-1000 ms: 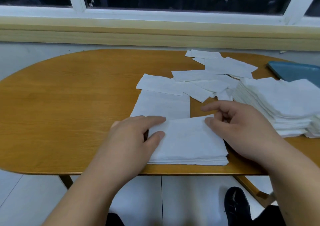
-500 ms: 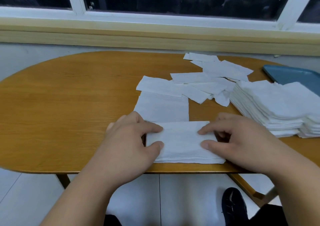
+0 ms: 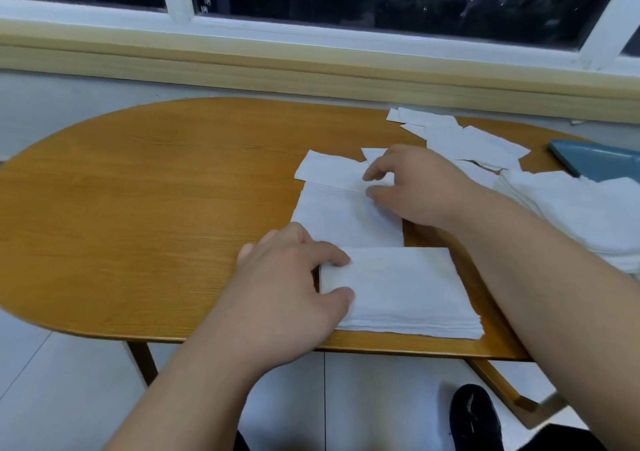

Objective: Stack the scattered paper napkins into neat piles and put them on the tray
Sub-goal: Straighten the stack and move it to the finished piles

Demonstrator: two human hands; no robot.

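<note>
Head view: my left hand [image 3: 287,277] presses near pile [image 3: 398,291]; my right hand [image 3: 415,187], half-curled, touches loose napkin [image 3: 329,173] beyond, grip unclear; next, stack it.

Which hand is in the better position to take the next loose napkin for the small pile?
Right. The right hand is over the loose napkins and seems to touch them. The left hand rests on the small pile, steadying its edge.
</note>
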